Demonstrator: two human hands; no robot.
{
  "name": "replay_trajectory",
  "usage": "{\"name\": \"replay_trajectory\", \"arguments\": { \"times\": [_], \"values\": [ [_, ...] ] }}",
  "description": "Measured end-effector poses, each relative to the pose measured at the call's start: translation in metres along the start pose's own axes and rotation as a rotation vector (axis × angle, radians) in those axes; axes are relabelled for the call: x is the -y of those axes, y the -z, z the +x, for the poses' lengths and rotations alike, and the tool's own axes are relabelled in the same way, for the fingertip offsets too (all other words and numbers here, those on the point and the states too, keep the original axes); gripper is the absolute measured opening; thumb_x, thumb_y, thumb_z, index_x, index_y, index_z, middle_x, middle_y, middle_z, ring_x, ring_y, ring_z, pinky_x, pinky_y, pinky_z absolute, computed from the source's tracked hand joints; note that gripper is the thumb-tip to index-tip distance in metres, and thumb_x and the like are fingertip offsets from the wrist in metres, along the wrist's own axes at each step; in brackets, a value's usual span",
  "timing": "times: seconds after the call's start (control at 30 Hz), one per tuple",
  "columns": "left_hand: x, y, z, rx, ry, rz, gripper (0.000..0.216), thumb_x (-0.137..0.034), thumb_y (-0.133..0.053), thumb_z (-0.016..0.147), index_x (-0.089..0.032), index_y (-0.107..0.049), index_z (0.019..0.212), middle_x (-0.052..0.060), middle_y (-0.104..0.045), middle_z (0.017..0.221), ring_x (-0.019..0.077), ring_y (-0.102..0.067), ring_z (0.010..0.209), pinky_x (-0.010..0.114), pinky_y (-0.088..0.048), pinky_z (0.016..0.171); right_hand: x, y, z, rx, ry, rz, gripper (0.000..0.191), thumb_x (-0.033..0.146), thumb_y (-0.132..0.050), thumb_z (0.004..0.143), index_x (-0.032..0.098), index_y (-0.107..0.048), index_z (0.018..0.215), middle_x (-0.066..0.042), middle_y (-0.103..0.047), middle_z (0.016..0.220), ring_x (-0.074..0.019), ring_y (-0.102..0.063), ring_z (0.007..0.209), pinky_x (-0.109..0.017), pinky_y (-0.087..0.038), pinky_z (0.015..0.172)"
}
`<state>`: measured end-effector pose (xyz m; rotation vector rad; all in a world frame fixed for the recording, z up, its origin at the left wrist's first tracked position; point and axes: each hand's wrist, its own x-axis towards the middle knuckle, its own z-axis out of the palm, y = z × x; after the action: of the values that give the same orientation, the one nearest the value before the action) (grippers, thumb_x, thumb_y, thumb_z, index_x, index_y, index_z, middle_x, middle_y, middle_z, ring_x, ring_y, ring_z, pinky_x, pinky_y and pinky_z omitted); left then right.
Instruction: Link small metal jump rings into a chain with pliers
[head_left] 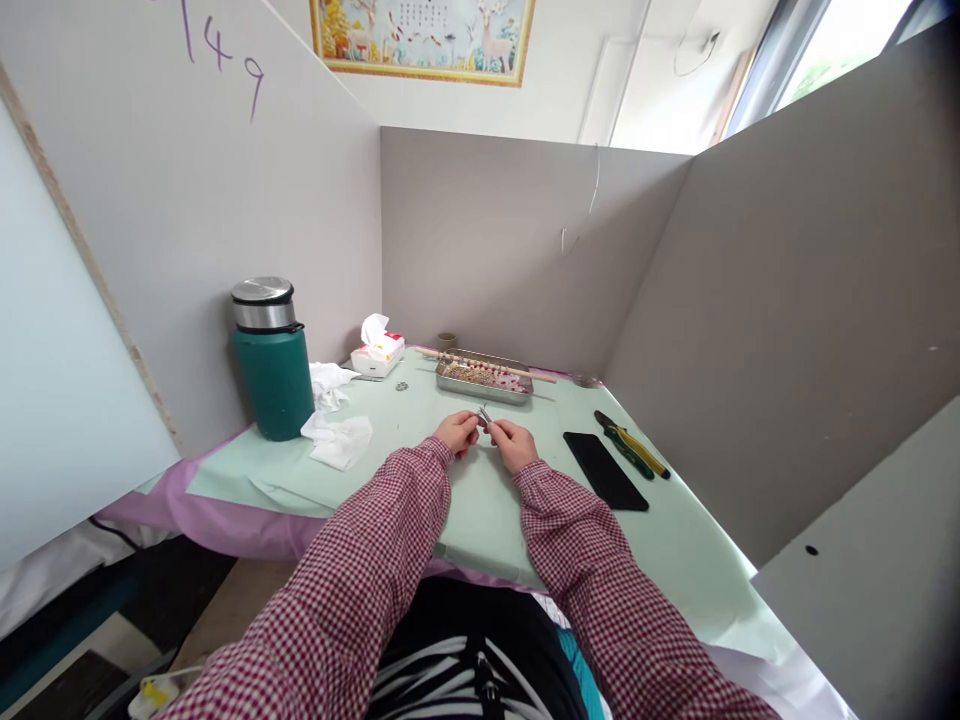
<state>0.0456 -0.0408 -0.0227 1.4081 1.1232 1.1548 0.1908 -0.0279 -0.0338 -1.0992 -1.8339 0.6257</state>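
Over the middle of the green-covered table, my left hand [457, 433] and my right hand [514, 444] are close together, both closed in a pinch. A small, thin silvery metal piece [484, 413] shows between their fingertips; it is too small to tell its kind. Just beyond the hands lies a metal tray [484, 394] holding small beads, gold-brown on the left and red and white on the right. A wooden stick [541, 378] rests across the tray, with small pieces strung or wound along it.
Right of my hands lie a black phone-like slab [606, 472] and yellow-green pliers [632, 444]. At left stand a green flask [273, 372], crumpled tissues [337, 440] and a tissue pack [377, 352]. A small round silvery item [402, 386] lies nearby. Grey partitions [517, 230] enclose the table.
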Motion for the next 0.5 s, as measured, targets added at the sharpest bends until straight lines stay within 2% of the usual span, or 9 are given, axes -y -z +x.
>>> {"name": "replay_trajectory", "arguments": {
  "times": [0.2, 0.5],
  "values": [
    [0.005, 0.002, 0.003, 0.005, -0.055, 0.015, 0.019, -0.031, -0.041, 0.08, -0.015, -0.05, 0.076, -0.008, -0.04, 0.043, 0.0029, -0.028, 0.027, 0.016, -0.027, 0.031, -0.0024, -0.0012, 0.001, 0.017, 0.022, -0.019, 0.035, 0.045, -0.041, 0.078, 0.019, -0.064, 0.079, 0.001, -0.058, 0.062, -0.0118, -0.049, 0.058, -0.022, -0.037, 0.059],
    [0.0001, 0.0016, 0.0007, -0.05, -0.017, -0.02, 0.017, -0.028, -0.038, 0.081, -0.015, -0.048, 0.078, -0.009, -0.037, 0.041, 0.003, -0.027, 0.027, 0.016, -0.026, 0.031, -0.0031, -0.0042, 0.0002, 0.013, 0.126, -0.114, 0.033, 0.042, -0.04, 0.079, 0.02, -0.064, 0.081, -0.001, -0.062, 0.073, -0.0139, -0.053, 0.069, -0.023, -0.039, 0.065]
  ]
}}
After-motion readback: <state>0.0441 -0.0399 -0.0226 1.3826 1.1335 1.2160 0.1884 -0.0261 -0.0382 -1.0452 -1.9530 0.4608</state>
